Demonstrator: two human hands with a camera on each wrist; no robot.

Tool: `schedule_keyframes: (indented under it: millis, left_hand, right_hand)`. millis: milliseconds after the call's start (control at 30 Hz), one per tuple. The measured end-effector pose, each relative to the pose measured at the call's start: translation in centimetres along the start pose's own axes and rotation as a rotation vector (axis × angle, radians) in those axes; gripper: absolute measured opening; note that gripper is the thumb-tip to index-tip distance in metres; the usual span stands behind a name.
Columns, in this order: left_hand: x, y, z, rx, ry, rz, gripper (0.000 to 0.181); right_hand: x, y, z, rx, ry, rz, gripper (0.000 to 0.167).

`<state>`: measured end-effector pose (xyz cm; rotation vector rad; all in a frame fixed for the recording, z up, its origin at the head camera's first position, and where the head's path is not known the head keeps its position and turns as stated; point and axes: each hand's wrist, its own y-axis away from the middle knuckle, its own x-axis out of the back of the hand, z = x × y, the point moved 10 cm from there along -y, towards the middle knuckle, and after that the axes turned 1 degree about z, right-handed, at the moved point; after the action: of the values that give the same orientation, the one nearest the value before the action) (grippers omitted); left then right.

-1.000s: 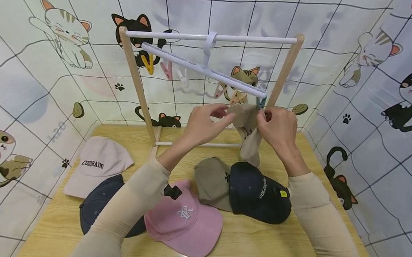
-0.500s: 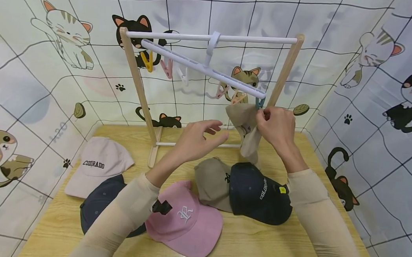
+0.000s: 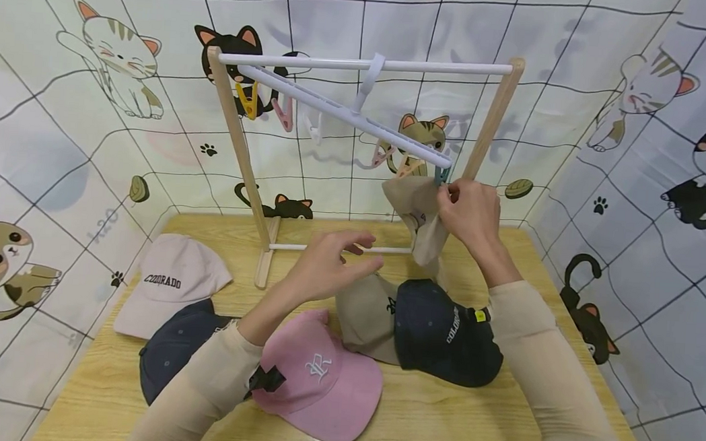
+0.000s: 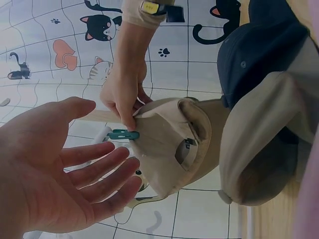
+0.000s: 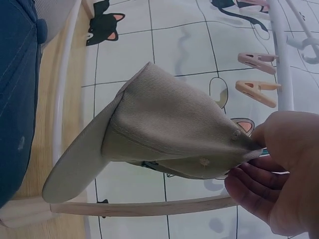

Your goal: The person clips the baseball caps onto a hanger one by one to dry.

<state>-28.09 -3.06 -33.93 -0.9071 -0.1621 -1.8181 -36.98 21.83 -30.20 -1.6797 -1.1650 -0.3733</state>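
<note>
A beige cap (image 3: 416,201) hangs from the teal clip (image 3: 441,175) at the near right end of the white hanger (image 3: 347,114). My right hand (image 3: 470,211) pinches the cap's edge just beside that clip; in the right wrist view the fingers of the right hand (image 5: 279,174) close on the gathered fabric of the cap (image 5: 164,117), its brim pointing away. The left hand (image 3: 328,266) is held in the air left of the cap, fingers spread and holding nothing. In the left wrist view its palm (image 4: 55,174) faces the cap (image 4: 164,144) and the teal clip (image 4: 123,134).
A wood-and-white rack (image 3: 237,132) carries the hanger, with yellow (image 3: 248,101), pink and white clips. On the table (image 3: 438,421) lie a pale cap (image 3: 173,280), a navy cap (image 3: 178,345), a pink cap (image 3: 319,373), an olive cap (image 3: 368,319) and a dark cap (image 3: 443,330).
My left hand has left the beige cap's side and moved down and left. The right hand stays at the clip, shifting slightly left as the hanger turns a little.
</note>
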Motion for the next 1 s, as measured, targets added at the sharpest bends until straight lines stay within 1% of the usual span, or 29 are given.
schedule_keyframes:
  millis: [100, 267, 467, 633, 800, 1000]
  left_hand:
    - [-0.4, 0.8, -0.1, 0.014, 0.009, -0.018, 0.046]
    - [-1.3, 2.1, -0.5, 0.027, 0.033, -0.047, 0.046]
    - [-2.4, 3.1, -1.2, 0.01, 0.043, -0.061, 0.044]
    - [-2.9, 3.8, -1.6, 0.023, 0.054, -0.062, 0.044]
    - [-3.9, 4.5, -1.4, 0.023, 0.07, -0.088, 0.046]
    - [-5.3, 5.3, -0.9, 0.024, 0.105, -0.126, 0.04]
  right_hand:
    - [-0.4, -0.2, 0.3, -0.005, 0.001, -0.013, 0.035]
    - [-0.9, -0.5, 0.5, 0.016, -0.018, -0.034, 0.034]
    - [-1.7, -0.3, 0.7, 0.024, -0.06, -0.077, 0.038]
    - [-2.1, -0.3, 0.5, 0.032, -0.086, -0.103, 0.041]
    - [-2.0, -0.2, 0.3, 0.038, -0.092, -0.11, 0.041]
    - [-1.8, 0.2, 0.1, 0.05, -0.098, -0.123, 0.046]
